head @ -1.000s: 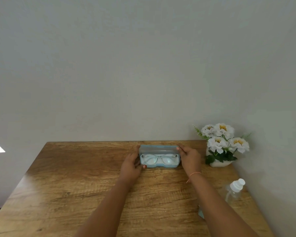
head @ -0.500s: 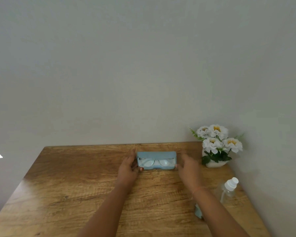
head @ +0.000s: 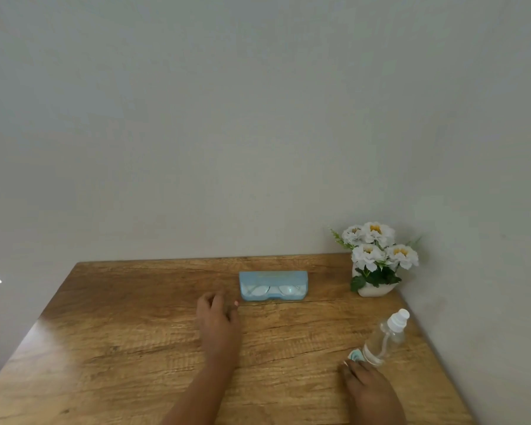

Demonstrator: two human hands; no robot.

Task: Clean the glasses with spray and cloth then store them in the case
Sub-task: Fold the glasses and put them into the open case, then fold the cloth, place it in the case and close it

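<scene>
A light blue glasses case (head: 273, 285) lies closed near the back of the wooden table (head: 135, 332), and the glasses (head: 274, 290) show through its see-through lid. My left hand (head: 216, 317) hovers just left of and nearer than the case, fingers loosely curled, holding nothing. My right hand (head: 367, 384) rests low at the right, beside a pale blue cloth (head: 356, 355). The cloth lies at the foot of a clear spray bottle (head: 385, 338) with a white cap. Whether my fingers touch the cloth is unclear.
A white pot of white flowers (head: 374, 259) stands in the back right corner against the wall. The wall runs along the table's back and right edges.
Both hands have left the case. The lid has come down closed over the glasses. My left hand drew back a little; my right hand pulled back to the cloth and bottle.
</scene>
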